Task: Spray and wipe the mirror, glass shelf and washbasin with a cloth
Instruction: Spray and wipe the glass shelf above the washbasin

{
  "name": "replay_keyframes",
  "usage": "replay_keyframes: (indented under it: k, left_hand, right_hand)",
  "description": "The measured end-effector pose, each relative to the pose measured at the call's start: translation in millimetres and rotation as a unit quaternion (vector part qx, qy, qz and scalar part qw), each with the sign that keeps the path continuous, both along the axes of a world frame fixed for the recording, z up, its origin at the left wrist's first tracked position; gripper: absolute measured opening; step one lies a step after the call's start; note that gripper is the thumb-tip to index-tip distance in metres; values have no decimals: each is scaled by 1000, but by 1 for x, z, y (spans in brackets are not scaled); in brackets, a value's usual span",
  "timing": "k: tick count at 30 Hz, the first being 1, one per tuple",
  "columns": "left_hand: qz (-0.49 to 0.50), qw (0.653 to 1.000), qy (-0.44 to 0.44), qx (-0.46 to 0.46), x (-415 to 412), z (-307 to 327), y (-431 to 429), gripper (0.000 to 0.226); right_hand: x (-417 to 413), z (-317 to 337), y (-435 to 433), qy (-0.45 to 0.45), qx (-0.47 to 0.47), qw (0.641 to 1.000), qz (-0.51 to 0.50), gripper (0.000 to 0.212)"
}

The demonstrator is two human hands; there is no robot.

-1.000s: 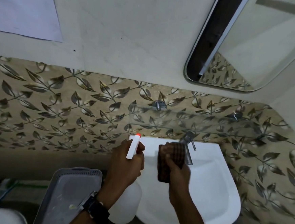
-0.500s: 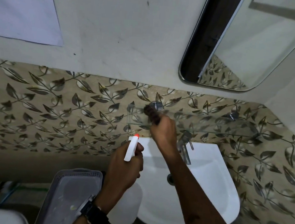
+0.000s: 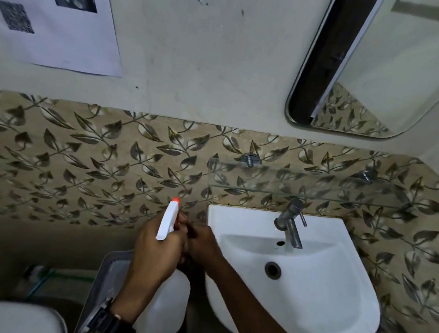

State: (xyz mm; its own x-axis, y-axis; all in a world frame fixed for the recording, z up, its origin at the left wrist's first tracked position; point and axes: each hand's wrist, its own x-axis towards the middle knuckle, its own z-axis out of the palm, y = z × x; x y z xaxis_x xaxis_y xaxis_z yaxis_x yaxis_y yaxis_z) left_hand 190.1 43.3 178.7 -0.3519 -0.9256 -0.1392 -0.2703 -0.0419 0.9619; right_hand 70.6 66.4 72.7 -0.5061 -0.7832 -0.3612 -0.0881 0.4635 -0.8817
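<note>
L hand [image 3: 154, 250] wrapped round the neck of a white translucent plastic spray bottle [image 3: 162, 309], thumb side up, firm grip. Bottle upright-ish; its white trigger head w/ red-orange nozzle tip points at the far wall, body hangs below the hand. Black wristwatch [image 3: 111, 323] on the L wrist.

R hand [image 3: 204, 244] pressed against L hand at the trigger, fingers curled in. What it grips, if anything, is hidden btwn the hands: can't tell. Dark cloth-like patch [image 3: 190, 269] shows just under where the hands meet; can't confirm what it is.

Both hands sit just left of the white ceramic washbasin [image 3: 235, 216], R forearm crossing its near-left rim. Basin bowl has a round metal drain [image 3: 272, 270] in the middle. Brushed-metal tap [image 3: 290, 224] at the far edge, spout angled into the bowl.

Clear glass shelf [image 3: 303, 184] on two metal wall mounts, right above the tap. Rounded-corner wall mirror [image 3: 404, 75] above that, top right.

Wall: beige leaf-pattern tiles [image 3: 82, 160] on the lower band, plain plaster above w/ a white printed paper sheet [image 3: 66, 36] top left.

Grey plastic basket [image 3: 103, 288] near-left, partly behind L arm. White rounded fixture [image 3: 9, 318] in the near-left corner.
</note>
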Motion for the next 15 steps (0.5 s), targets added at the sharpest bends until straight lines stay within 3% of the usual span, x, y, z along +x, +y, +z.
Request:
replay_keyframes:
  k: [3,7,12,15]
  left_hand:
    - [-28,999,-10,15,-10,-16,-1,28]
    - [-79,997,3,23,-33,-26,6,42]
    - [-137,990,4,41,-65,-47,15,17]
    - [-159,985,-5,65,-81,-64,19,17]
  right_hand:
    - [-22,-16,23,-42,29,993,-109,27]
    - [-57,-13,69,-106,-22,962,-250,18]
    - [-89,-12,128,-126,-83,925,-348,21]
    - [-99,-18,160,-135,-97,908,-384,17]
